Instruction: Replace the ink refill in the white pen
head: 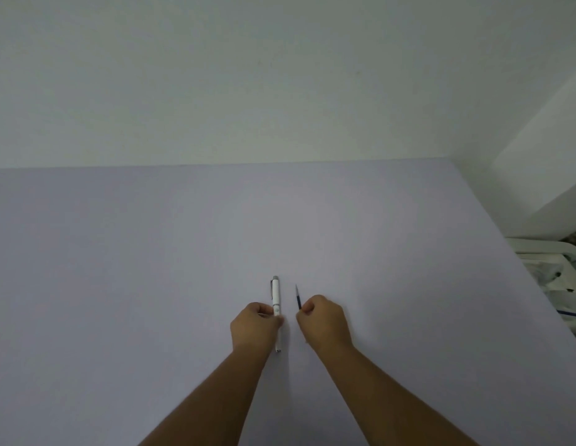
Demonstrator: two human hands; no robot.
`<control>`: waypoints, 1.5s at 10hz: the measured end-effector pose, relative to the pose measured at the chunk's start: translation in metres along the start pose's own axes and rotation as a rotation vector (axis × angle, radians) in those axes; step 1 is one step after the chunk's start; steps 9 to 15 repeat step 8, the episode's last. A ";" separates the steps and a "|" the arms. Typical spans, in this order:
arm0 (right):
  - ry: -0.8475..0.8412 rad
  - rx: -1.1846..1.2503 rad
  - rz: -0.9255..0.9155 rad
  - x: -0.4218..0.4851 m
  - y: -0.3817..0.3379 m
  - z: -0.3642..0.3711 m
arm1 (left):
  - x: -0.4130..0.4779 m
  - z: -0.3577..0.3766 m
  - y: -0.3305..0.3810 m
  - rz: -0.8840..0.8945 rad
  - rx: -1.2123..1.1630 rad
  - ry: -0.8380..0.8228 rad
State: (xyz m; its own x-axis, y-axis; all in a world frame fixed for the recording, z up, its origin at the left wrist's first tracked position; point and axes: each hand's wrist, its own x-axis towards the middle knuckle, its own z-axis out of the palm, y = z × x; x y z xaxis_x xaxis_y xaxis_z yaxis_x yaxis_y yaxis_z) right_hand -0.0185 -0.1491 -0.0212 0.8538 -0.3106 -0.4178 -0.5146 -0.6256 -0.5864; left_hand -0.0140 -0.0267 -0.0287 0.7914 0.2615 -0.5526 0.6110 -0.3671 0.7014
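Note:
The white pen (275,296) has a grey cap end and a clip, and it points away from me over the pale lilac table (151,268). My left hand (255,326) is closed around its middle; its lower tip shows below the hand. A thin dark blue ink refill (298,297) with a fine tip pointing away sticks out of my right hand (323,321), which pinches its lower part. The two hands sit side by side, a small gap apart, near the table's middle front.
A white wall rises behind the table's far edge. Off the right edge of the table lie white plastic items (544,262) and a blue cable (571,313).

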 end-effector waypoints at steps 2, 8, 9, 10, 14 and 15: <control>0.015 0.007 0.007 0.000 0.000 0.002 | 0.003 -0.001 -0.004 0.014 0.046 0.001; 0.037 0.024 -0.012 -0.006 -0.001 0.001 | 0.001 -0.008 -0.007 0.053 0.128 -0.044; 0.037 0.024 -0.012 -0.006 -0.001 0.001 | 0.001 -0.008 -0.007 0.053 0.128 -0.044; 0.037 0.024 -0.012 -0.006 -0.001 0.001 | 0.001 -0.008 -0.007 0.053 0.128 -0.044; 0.037 0.024 -0.012 -0.006 -0.001 0.001 | 0.001 -0.008 -0.007 0.053 0.128 -0.044; 0.037 0.024 -0.012 -0.006 -0.001 0.001 | 0.001 -0.008 -0.007 0.053 0.128 -0.044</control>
